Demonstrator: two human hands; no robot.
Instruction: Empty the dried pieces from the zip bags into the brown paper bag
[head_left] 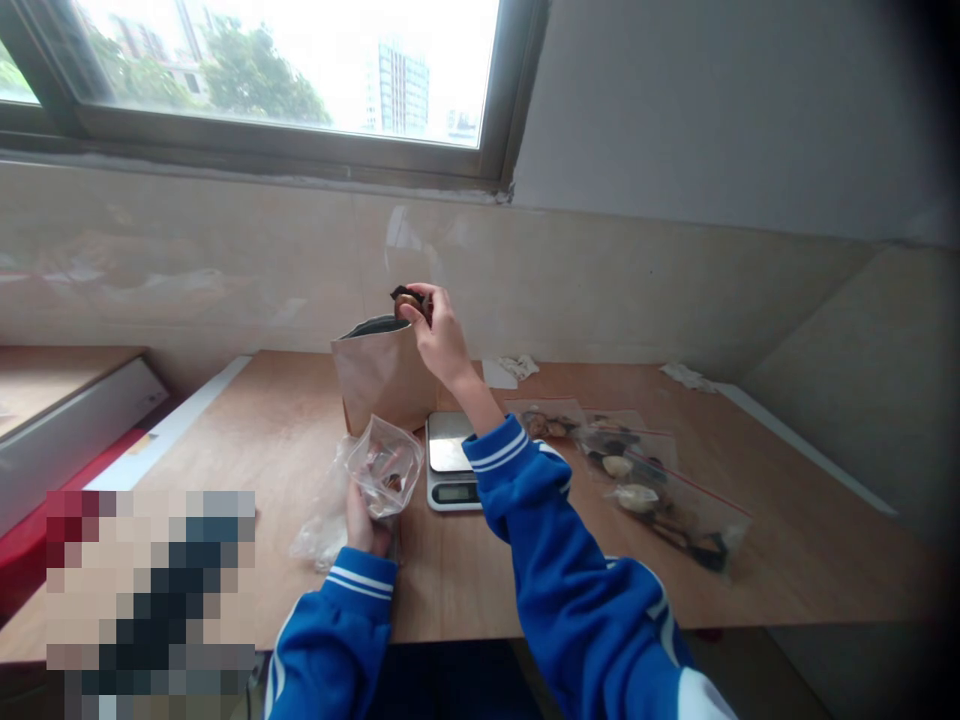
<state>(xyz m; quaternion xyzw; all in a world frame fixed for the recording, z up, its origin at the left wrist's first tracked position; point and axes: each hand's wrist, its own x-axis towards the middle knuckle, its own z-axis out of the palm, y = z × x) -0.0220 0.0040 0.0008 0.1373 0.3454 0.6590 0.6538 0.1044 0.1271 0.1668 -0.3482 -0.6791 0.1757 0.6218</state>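
The right hand (442,335) is closed in a pinch on a dark brown lump (409,303), held just beside the open mouth of a kraft paper bag (379,375), which stands upright and shows a dark inner lining. The left hand (366,522) is curled, gripping a clear plastic bag (386,465) with small dark pieces inside, just in front of the paper bag. Between the hands, under the right forearm, a digital scale (450,465) sits on the wooden tabletop (787,530). To the right of that forearm lie overlapping resealable plastic bags (679,510) holding pale and dark pieces. Paper scraps (517,367) lie beyond the hands.
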